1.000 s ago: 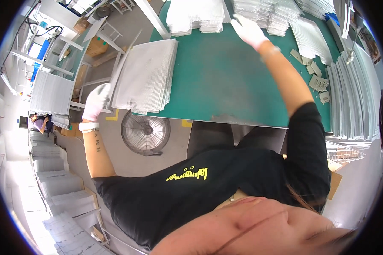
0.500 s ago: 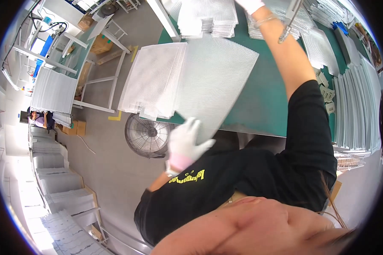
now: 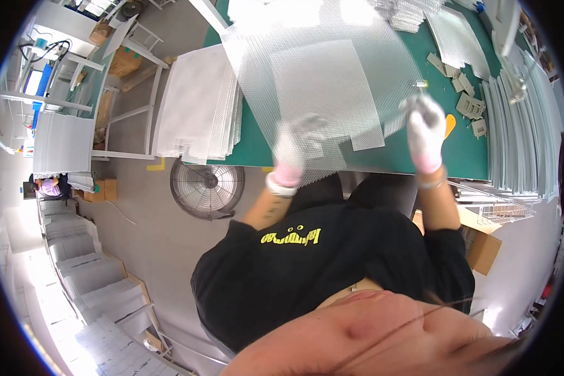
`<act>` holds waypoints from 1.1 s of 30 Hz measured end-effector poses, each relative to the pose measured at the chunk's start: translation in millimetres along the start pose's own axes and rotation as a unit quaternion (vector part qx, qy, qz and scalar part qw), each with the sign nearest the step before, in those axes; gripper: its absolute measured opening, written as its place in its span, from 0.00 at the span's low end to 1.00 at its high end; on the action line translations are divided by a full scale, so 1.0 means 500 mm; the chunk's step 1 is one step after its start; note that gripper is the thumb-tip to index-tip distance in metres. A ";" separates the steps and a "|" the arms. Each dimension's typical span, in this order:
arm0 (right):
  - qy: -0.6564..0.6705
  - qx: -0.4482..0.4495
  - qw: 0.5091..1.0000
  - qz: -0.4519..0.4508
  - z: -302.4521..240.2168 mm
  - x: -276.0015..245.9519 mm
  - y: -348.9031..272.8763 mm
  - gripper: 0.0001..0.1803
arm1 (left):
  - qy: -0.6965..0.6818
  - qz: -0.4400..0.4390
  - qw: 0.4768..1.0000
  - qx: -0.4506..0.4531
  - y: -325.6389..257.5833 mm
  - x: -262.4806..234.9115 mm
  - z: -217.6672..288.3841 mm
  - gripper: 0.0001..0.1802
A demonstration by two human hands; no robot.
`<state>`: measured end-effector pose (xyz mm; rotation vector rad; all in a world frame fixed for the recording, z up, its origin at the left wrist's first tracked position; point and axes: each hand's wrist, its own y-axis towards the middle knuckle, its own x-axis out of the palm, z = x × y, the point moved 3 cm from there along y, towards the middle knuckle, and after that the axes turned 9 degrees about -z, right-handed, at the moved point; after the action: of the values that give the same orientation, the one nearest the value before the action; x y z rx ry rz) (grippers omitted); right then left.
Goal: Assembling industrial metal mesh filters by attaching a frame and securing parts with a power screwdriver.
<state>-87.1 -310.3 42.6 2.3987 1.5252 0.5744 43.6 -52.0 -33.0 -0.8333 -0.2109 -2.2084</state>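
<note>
A large translucent ribbed sheet (image 3: 250, 69) spreads in front of me over the green table, its near end curving down past the edge. My left hand (image 3: 289, 150), in a white glove with a pink cuff, is at its near left side; the fingers look closed on the sheet but are smeared by motion. At its right side, my gloved right hand (image 3: 425, 135) has curled fingers pinching the sheet's edge. Under or through the sheet shows a smaller white sheet (image 3: 332, 81) with a notched near edge. An orange tool-like piece (image 3: 450, 126) lies beside my right hand.
A stack of white sheets (image 3: 197, 100) overhangs the green table (image 3: 454, 150) at left. Several grey plastic pieces (image 3: 470, 106) lie at right, near a row of upright panels (image 3: 523, 138). A round floor fan (image 3: 208, 188) stands below the table's left corner.
My right arm has come back from the far side of the table to the near right. The translucent sheet now lies wider across the middle. My left hand has moved up and right onto it.
</note>
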 end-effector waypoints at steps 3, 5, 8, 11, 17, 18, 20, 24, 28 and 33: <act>-0.085 0.075 0.992 0.048 0.042 0.020 -0.108 0.15 | -0.100 -0.080 0.987 0.097 -0.046 -0.001 0.107 0.48; -0.218 0.004 0.973 0.080 0.086 0.027 -0.145 0.17 | 0.241 0.062 0.964 0.094 -0.048 0.009 0.123 0.42; -0.329 0.054 0.941 0.059 0.079 0.055 -0.132 0.18 | 0.568 0.155 0.800 0.116 -0.019 0.005 0.110 0.42; -0.365 0.103 0.923 0.057 0.073 0.066 -0.102 0.19 | 0.638 0.184 0.744 0.067 0.008 -0.001 0.106 0.42; -0.404 0.141 0.904 0.013 0.089 0.064 -0.085 0.19 | 0.645 0.160 0.743 0.075 0.036 -0.033 0.077 0.43; -0.404 0.142 0.904 0.013 0.094 0.062 -0.086 0.19 | 0.650 0.157 0.741 0.061 0.040 -0.032 0.075 0.43; -0.430 0.103 0.897 0.005 0.100 0.057 -0.090 0.19 | 0.663 0.158 0.730 0.046 0.044 -0.041 0.068 0.43; -0.471 0.135 0.872 -0.017 0.100 0.064 -0.090 0.18 | 0.712 0.161 0.682 0.039 0.046 -0.046 0.066 0.43; -0.503 0.101 0.858 -0.021 0.105 0.060 -0.091 0.18 | 0.705 0.164 0.690 0.005 0.046 -0.040 0.068 0.43; -0.517 0.125 0.846 -0.037 0.102 0.064 -0.091 0.18 | 0.743 0.165 0.648 0.035 0.044 -0.041 0.069 0.44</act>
<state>-89.1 -261.3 -15.0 2.1280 1.1654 -0.8811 86.6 -42.0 -21.2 1.0595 0.6154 -1.8137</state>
